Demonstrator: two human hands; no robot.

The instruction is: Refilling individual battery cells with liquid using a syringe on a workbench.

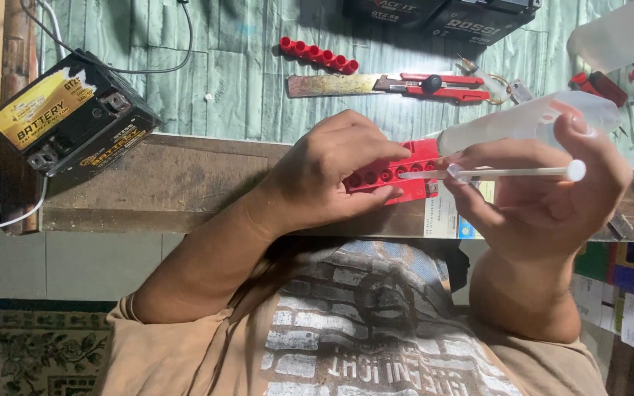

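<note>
My left hand (332, 172) grips a red plastic block (398, 176) with a row of round holes, held at the bench's near edge. My right hand (552, 194) holds a clear plastic bottle (530, 121) lying on its side, its mouth against the red block. The same hand's fingers pinch a thin white tube (508, 173) with a round end, whose tip points into one of the holes.
A black and yellow battery (71, 110) sits at the left on the green bench, with wires around it. Farther back lie a red strip of caps (318, 55), a red utility knife (390, 84) and black boxes (442, 15). Tools lie at the right.
</note>
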